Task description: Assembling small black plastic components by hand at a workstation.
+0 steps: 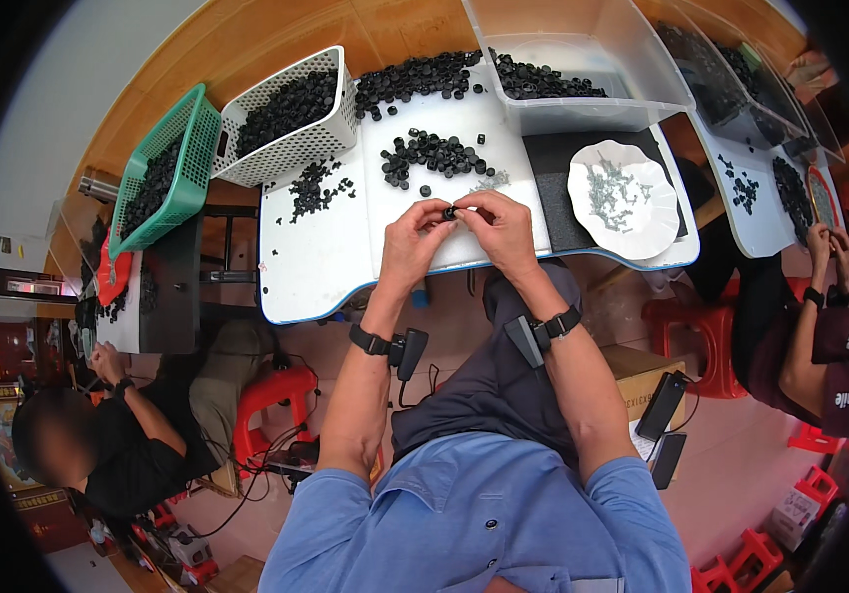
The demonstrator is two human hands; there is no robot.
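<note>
My left hand and my right hand meet over the near edge of the white table. Their fingertips pinch a small black round part between them, mostly covered by the fingers. Just beyond lies a loose pile of black round cap-like pieces, with a single one closer to my fingers. A few small clear pieces lie beside my right hand. Farther right, a white scalloped plate holds many more clear slender pieces on a black mat.
Tiny black parts are scattered at left. A white basket, a green basket and a clear bin hold black pieces; another heap lies between. Co-workers sit left and right, near red stools.
</note>
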